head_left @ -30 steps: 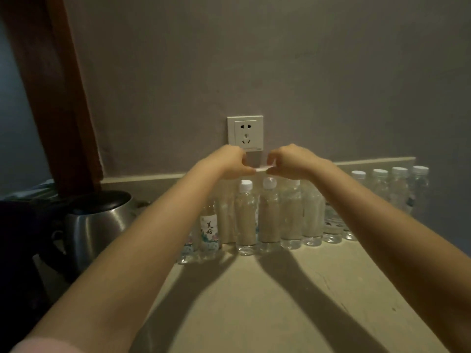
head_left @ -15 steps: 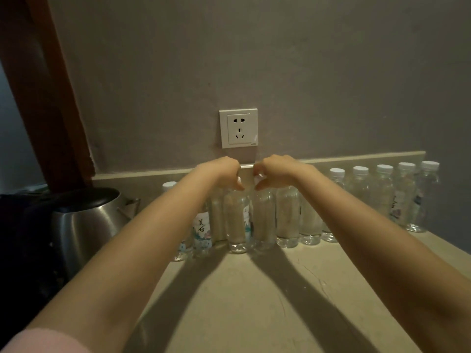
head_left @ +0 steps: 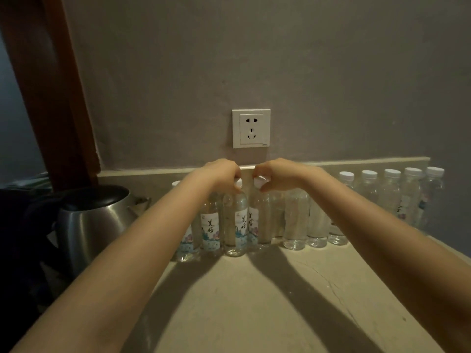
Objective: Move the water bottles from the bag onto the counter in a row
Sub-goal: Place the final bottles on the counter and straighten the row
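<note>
Several clear water bottles with white caps stand in a row along the back of the beige counter, against the wall. My left hand grips the cap of one labelled bottle in the middle of the row. My right hand grips the cap of the bottle right beside it. Both bottles stand upright on the counter, touching each other. More bottles continue to the right end of the row. No bag is in view.
A steel electric kettle stands at the left on the counter, close to the leftmost bottles. A white wall socket sits above my hands. A dark wooden frame rises at the left. The counter's right edge runs near the last bottles.
Both hands have come down from just under the socket onto the caps of two middle bottles. The view has shifted slightly, showing more of the row at the right.
</note>
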A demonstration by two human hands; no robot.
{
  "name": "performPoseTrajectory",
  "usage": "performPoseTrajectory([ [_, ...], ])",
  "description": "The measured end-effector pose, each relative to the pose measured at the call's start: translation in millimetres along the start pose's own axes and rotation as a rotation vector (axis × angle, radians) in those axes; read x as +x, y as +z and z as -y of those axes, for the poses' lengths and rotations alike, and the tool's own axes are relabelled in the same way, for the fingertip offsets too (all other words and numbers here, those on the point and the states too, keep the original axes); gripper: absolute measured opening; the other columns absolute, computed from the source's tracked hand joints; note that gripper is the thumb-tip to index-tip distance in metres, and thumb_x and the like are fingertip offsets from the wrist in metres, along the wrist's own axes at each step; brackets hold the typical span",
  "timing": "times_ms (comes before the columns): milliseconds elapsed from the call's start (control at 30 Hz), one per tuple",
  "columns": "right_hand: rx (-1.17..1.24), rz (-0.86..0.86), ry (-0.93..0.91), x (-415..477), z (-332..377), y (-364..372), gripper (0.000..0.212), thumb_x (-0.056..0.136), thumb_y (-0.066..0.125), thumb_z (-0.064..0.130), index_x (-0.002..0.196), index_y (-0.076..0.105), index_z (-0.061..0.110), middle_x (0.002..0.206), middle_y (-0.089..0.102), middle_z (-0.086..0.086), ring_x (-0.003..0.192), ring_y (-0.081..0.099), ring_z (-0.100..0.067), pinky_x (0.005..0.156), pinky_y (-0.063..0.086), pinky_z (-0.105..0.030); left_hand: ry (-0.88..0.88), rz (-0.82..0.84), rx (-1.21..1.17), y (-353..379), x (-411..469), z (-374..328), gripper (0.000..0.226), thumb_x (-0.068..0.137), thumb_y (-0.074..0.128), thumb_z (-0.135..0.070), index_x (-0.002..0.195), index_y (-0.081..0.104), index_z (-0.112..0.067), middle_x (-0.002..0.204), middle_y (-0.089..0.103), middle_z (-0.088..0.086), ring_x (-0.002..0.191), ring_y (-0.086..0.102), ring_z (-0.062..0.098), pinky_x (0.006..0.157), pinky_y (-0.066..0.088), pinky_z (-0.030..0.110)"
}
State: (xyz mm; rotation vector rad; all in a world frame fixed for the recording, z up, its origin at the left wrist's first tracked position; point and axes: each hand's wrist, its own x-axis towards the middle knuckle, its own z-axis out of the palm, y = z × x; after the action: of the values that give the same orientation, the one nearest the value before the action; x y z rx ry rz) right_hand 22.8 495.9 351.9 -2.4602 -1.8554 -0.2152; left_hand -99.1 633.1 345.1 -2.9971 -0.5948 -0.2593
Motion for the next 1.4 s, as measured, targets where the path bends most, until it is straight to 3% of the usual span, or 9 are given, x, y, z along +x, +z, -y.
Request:
performPoseTrajectory([
  [133, -0.068, -0.044, 0.061, 4.2, 3.0, 10.3, 0.052, 0.078, 0.069, 0.047, 0.123, 0.055, 0.027, 0.12, 0.063, -0.001, 0.106, 0.059, -0.025, 0.083, 0.052, -0.039, -0.067, -0.023, -0.003, -0.2, -5.8, -1.2, 0.034, 0.08, 0.067, -0.041, 0.064, 0.049, -0.016, 0.064, 0.05, -0.002, 0.061, 0.047, 0.017, 0.054, 0.033, 0.027],
  [300, -0.03, -0.014, -0.003, 8.4, 3.6, 10.3, 0.048, 0.081, 0.069, 0.041, 0.122, 0.056, 0.021, 0.12, 0.062, -0.005, 0.106, 0.059, -0.028, 0.086, 0.05, -0.04, -0.108, -0.015, 0.002, 1.5, -10.9, -3.8, 0.043, 0.078, 0.07, -0.044, 0.059, 0.043, -0.017, 0.059, 0.044, -0.002, 0.061, 0.045, 0.021, 0.054, 0.031, 0.028],
  [633, 0.093, -0.004, -0.172, 9.3, -11.5, 7.7, 0.042, 0.08, 0.072, 0.024, 0.119, 0.057, 0.02, 0.094, 0.052, 0.002, 0.084, 0.049, -0.019, 0.071, 0.04, -0.029, -0.13, 0.002, 0.107, -1.1, -13.0, -7.8, 0.031, 0.085, 0.062, -0.043, 0.075, 0.048, -0.017, 0.076, 0.052, 0.0, 0.074, 0.05, 0.023, 0.067, 0.033, 0.031],
  [767, 0.147, -0.007, -0.173, 10.2, -16.5, 11.1, 0.041, 0.077, 0.074, 0.023, 0.115, 0.059, 0.029, 0.089, 0.054, 0.005, 0.083, 0.056, -0.021, 0.074, 0.05, -0.036, -0.108, 0.013, 0.098, 0.1, -12.8, -5.8, 0.028, 0.086, 0.061, -0.04, 0.078, 0.05, -0.017, 0.077, 0.052, -0.001, 0.075, 0.049, 0.021, 0.063, 0.031, 0.03],
  [900, 0.166, 0.01, -0.158, 9.6, -17.0, 12.4, 0.046, 0.077, 0.072, 0.024, 0.119, 0.056, 0.032, 0.102, 0.058, 0.003, 0.09, 0.057, -0.021, 0.08, 0.052, -0.039, -0.111, 0.02, 0.065, 0.6, -12.4, -5.5, 0.025, 0.085, 0.062, -0.041, 0.086, 0.056, -0.017, 0.079, 0.053, -0.004, 0.078, 0.05, 0.02, 0.066, 0.036, 0.031],
  [1067, 0.056, -0.039, -0.093, 6.7, -10.5, 12.3, 0.058, 0.078, 0.069, 0.048, 0.129, 0.051, 0.026, 0.124, 0.059, 0.0, 0.108, 0.057, -0.024, 0.087, 0.051, -0.039, -0.194, -0.03, 0.086, -0.3, -14.0, -16.1, 0.041, 0.082, 0.064, -0.047, 0.064, 0.041, -0.019, 0.062, 0.043, -0.004, 0.062, 0.041, 0.018, 0.055, 0.028, 0.028],
  [1400, 0.059, -0.066, -0.073, 2.1, -4.4, 15.0, 0.047, 0.087, 0.064, 0.032, 0.131, 0.049, 0.021, 0.127, 0.059, -0.008, 0.111, 0.057, -0.029, 0.078, 0.04, -0.031, -0.147, 0.013, 0.062, 3.6, -9.2, -13.6, 0.034, 0.087, 0.062, -0.038, 0.066, 0.041, -0.021, 0.069, 0.045, -0.002, 0.068, 0.044, 0.021, 0.061, 0.035, 0.03],
])
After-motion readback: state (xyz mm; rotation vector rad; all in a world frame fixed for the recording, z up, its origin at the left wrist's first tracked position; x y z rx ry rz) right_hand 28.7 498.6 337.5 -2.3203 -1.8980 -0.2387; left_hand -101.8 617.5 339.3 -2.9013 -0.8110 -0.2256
